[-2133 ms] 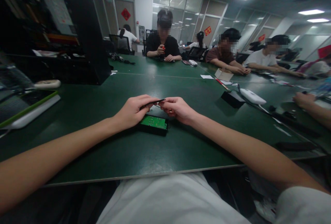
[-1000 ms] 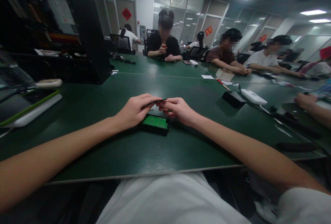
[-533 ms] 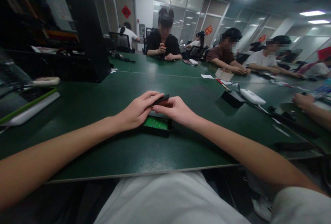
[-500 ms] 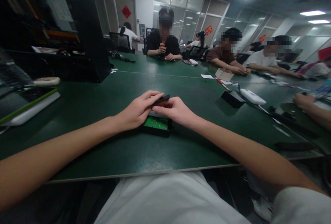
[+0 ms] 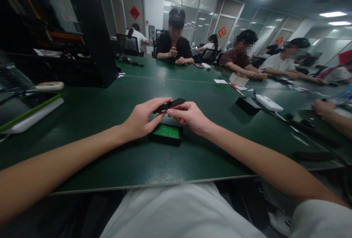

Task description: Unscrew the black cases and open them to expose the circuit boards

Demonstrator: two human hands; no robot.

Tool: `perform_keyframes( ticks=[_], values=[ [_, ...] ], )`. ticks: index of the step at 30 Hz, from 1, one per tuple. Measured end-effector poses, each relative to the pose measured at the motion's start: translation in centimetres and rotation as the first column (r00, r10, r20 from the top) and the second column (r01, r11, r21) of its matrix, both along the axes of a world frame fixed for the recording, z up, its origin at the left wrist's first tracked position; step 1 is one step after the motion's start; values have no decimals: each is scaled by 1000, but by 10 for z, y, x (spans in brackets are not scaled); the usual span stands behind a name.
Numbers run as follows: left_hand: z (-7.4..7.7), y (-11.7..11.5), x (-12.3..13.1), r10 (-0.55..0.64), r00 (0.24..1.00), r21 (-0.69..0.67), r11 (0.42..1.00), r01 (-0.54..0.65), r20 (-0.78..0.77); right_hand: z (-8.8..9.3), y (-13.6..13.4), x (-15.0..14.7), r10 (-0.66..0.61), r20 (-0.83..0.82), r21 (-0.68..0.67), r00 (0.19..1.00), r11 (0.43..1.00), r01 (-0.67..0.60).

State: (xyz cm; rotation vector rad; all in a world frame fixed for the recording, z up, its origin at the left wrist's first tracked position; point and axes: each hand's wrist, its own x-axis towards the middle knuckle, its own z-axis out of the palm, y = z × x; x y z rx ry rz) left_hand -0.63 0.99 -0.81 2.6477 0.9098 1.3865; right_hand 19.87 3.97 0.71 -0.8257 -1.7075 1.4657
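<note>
A thin black cover point(image 5: 176, 103) is held tilted above the table, its left end between the fingers and thumb of my left hand point(image 5: 144, 117). My right hand point(image 5: 191, 117) is closed with thumb and fingertips at the cover's lower edge; whether it also pinches something small, I cannot make out. Just below both hands, a black box point(image 5: 165, 141) lies on the green table point(image 5: 132, 168) with its top off. Inside it a green circuit board point(image 5: 166, 131) shows.
A tall black cabinet point(image 5: 90, 29) stands at left, near a green-edged device point(image 5: 33, 115). To the right are a small black box point(image 5: 247, 105), a white device with a cable point(image 5: 268, 102) and an open carton point(image 5: 238, 79). Several people sit around the table; a co-worker's hand point(image 5: 323, 108) rests at right.
The black cover has turned and shifted right, showing more of its length. My hands have drawn slightly apart from the black box, uncovering more of the circuit board.
</note>
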Motion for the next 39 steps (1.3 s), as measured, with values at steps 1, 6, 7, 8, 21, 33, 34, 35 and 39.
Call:
perform_keyframes(
  ticks=[1,6,7,8,21,33,34,35,39],
  values=[
    [-1,0,0,11,1000,4,1000,-11,11,0,1,0,3,-6,-2,1000,1000,-3],
    [-1,1,-3,36,999,107,994,-34,-19,1,-2,-1,-4,-37,-62,999,998,1],
    [-1,2,-4,44,998,133,990,-39,-34,2,-3,-1,-4,-48,-79,999,997,0],
    [-1,2,-5,56,997,157,986,-48,-46,2,-3,-1,-3,-59,-93,998,996,-2],
    [0,2,-2,204,955,-116,976,-182,217,1,-18,2,33,381,457,924,862,-219],
    [-6,7,5,198,863,-520,850,85,465,31,-43,63,-343,684,680,644,620,-391],
    [-8,6,8,189,865,-549,828,115,465,35,-43,84,-414,677,695,609,631,-344],
    [-9,4,10,174,867,-564,814,140,466,39,-44,107,-495,660,720,565,633,-286],
    [-15,0,21,93,860,-611,742,276,501,39,-42,211,-772,596,791,220,612,6]
  ],
)
